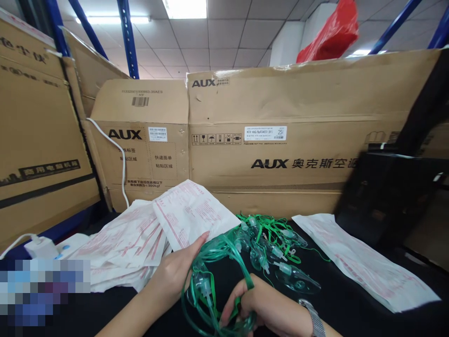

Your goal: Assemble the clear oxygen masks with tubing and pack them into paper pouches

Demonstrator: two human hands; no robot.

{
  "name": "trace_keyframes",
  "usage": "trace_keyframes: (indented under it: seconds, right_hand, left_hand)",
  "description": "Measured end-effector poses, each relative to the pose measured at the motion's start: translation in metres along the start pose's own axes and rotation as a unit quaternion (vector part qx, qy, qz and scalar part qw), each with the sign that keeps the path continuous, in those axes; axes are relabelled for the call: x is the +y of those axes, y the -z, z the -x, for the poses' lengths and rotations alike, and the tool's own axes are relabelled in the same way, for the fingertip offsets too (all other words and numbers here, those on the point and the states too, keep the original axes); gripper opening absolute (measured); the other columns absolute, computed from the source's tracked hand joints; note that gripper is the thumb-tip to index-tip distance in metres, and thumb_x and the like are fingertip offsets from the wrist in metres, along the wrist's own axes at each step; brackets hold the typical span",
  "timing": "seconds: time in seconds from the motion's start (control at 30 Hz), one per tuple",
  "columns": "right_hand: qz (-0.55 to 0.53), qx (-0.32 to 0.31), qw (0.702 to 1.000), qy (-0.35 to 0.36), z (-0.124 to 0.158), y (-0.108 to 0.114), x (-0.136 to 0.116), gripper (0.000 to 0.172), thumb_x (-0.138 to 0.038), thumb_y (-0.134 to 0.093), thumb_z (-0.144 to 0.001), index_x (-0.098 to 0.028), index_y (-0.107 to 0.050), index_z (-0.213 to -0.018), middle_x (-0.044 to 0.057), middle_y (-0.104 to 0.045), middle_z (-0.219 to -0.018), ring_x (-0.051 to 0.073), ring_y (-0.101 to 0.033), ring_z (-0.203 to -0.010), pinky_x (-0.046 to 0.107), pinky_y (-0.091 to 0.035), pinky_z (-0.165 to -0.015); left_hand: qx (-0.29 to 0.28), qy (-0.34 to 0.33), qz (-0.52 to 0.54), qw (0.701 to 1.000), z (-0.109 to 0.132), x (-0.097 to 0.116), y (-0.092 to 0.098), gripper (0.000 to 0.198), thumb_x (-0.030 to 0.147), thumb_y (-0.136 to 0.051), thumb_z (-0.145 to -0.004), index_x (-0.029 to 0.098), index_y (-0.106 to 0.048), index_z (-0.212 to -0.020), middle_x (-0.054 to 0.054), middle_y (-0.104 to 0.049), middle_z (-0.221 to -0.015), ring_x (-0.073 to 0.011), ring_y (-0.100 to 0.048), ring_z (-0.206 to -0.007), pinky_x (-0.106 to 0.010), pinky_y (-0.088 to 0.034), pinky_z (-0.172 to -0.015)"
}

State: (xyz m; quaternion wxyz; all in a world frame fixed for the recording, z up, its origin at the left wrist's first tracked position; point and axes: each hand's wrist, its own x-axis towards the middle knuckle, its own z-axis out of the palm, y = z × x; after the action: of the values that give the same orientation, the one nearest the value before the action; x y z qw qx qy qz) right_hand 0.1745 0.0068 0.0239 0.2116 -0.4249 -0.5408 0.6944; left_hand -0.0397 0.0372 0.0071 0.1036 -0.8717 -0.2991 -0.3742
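My left hand (175, 271) is closed around a coil of clear green tubing (217, 245) with a translucent green oxygen mask (200, 283) hanging in it. Its thumb lies along the lower edge of a white paper pouch with red print (192, 213); whether it also grips the pouch I cannot tell. Lower down, my right hand (259, 304) has its fingers curled round the lower loops of the same tubing and a green strap. Several more masks (257, 252) with green elastic straps (277, 227) lie just beyond the hands on the black surface.
A stack of similar pouches (119, 243) spreads out at left, and one long pouch (365, 262) lies at right. A white power adapter (41, 246) with a cable sits far left. Cardboard boxes (266, 107) wall the back, and a dark box-like object (382, 196) stands at right.
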Motion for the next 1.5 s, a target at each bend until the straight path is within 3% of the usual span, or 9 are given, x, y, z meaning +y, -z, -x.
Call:
trace_keyframes:
  seconds: [0.17,0.3,0.43,0.63,0.77,0.93,1.03,1.27,1.5]
  right_hand:
    - [-0.048,-0.032,0.998,-0.021,-0.001,0.007,-0.001,0.036,-0.007,-0.035,-0.042,-0.007,-0.067,-0.058,0.01,-0.067,-0.064,0.01,-0.056,-0.041,0.014,-0.039,-0.033]
    - [-0.146,-0.043,0.987,-0.043,-0.003,0.018,-0.003,0.033,-0.008,-0.037,-0.046,-0.008,-0.065,-0.062,0.009,-0.067,-0.065,0.016,-0.061,-0.041,0.017,-0.037,-0.029]
    - [-0.243,0.008,0.968,-0.057,-0.004,0.034,-0.008,0.028,-0.007,-0.038,-0.051,-0.008,-0.062,-0.064,0.009,-0.068,-0.066,0.013,-0.059,-0.039,0.015,-0.032,-0.029]
    - [-0.313,0.097,0.944,-0.03,-0.002,0.041,-0.013,0.021,-0.003,-0.039,-0.055,-0.01,-0.057,-0.065,0.008,-0.065,-0.066,0.009,-0.056,-0.042,0.016,-0.039,-0.038]
    - [-0.357,0.099,0.929,0.013,-0.002,0.039,-0.012,0.02,-0.003,-0.04,-0.055,-0.011,-0.056,-0.064,0.004,-0.062,-0.057,0.008,-0.054,-0.041,0.013,-0.036,-0.037]
    - [-0.321,0.052,0.941,0.088,-0.002,0.034,-0.01,0.017,-0.004,-0.041,-0.054,-0.011,-0.056,-0.06,0.007,-0.065,-0.065,0.011,-0.057,-0.043,0.017,-0.037,-0.039]
    - [-0.277,0.029,0.954,0.11,-0.001,0.024,-0.009,0.014,-0.006,-0.043,-0.054,-0.012,-0.055,-0.059,0.008,-0.067,-0.069,0.017,-0.061,-0.046,0.02,-0.038,-0.037]
    - [-0.299,0.096,0.937,0.153,-0.001,0.014,-0.005,0.016,-0.007,-0.045,-0.055,-0.013,-0.058,-0.061,0.006,-0.068,-0.07,0.017,-0.062,-0.054,0.026,-0.044,-0.051]
    - [-0.336,0.089,0.927,0.139,-0.007,0.025,0.001,0.013,-0.005,-0.048,-0.055,-0.014,-0.056,-0.057,0.005,-0.068,-0.073,0.016,-0.062,-0.061,0.027,-0.044,-0.062]
  left_hand:
    - [-0.001,-0.024,0.016,1.0,-0.002,0.004,0.006,0.061,0.002,-0.035,-0.082,0.018,-0.013,-0.137,-0.012,-0.05,-0.127,-0.0174,-0.048,-0.114,-0.029,-0.046,-0.09]
    - [0.003,0.0,0.0,1.0,0.0,0.002,0.008,0.056,0.008,-0.035,-0.085,0.019,-0.015,-0.136,-0.012,-0.052,-0.125,-0.0176,-0.054,-0.108,-0.028,-0.048,-0.086]
    - [0.046,0.022,-0.03,0.998,0.001,0.0,0.006,0.054,0.009,-0.037,-0.086,0.018,-0.018,-0.135,-0.011,-0.058,-0.119,-0.0163,-0.061,-0.097,-0.024,-0.051,-0.08]
    - [0.089,0.046,-0.072,0.992,-0.003,0.004,0.005,0.057,0.01,-0.042,-0.085,0.018,-0.018,-0.136,-0.011,-0.062,-0.112,-0.0164,-0.066,-0.082,-0.023,-0.053,-0.071]
    - [0.076,0.031,-0.109,0.991,-0.001,0.004,0.002,0.062,0.008,-0.043,-0.084,0.019,-0.013,-0.137,-0.013,-0.062,-0.112,-0.0171,-0.067,-0.076,-0.025,-0.054,-0.066]
    - [0.039,0.031,-0.089,0.995,0.003,0.0,-0.006,0.062,0.005,-0.04,-0.084,0.018,-0.011,-0.137,-0.012,-0.058,-0.118,-0.018,-0.063,-0.091,-0.026,-0.053,-0.073]
    - [0.052,0.031,-0.091,0.994,0.002,0.001,-0.007,0.062,0.006,-0.04,-0.084,0.018,-0.011,-0.137,-0.012,-0.058,-0.118,-0.0173,-0.064,-0.088,-0.025,-0.053,-0.071]
    - [0.104,0.03,-0.146,0.983,-0.004,0.006,-0.002,0.06,0.01,-0.041,-0.085,0.017,-0.012,-0.137,-0.014,-0.064,-0.108,-0.017,-0.067,-0.066,-0.025,-0.053,-0.058]
    - [0.04,0.106,-0.087,0.99,0.0,-0.004,-0.01,0.046,0.023,-0.037,-0.088,0.017,-0.023,-0.132,-0.009,-0.067,-0.102,-0.0169,-0.066,-0.084,-0.025,-0.053,-0.071]
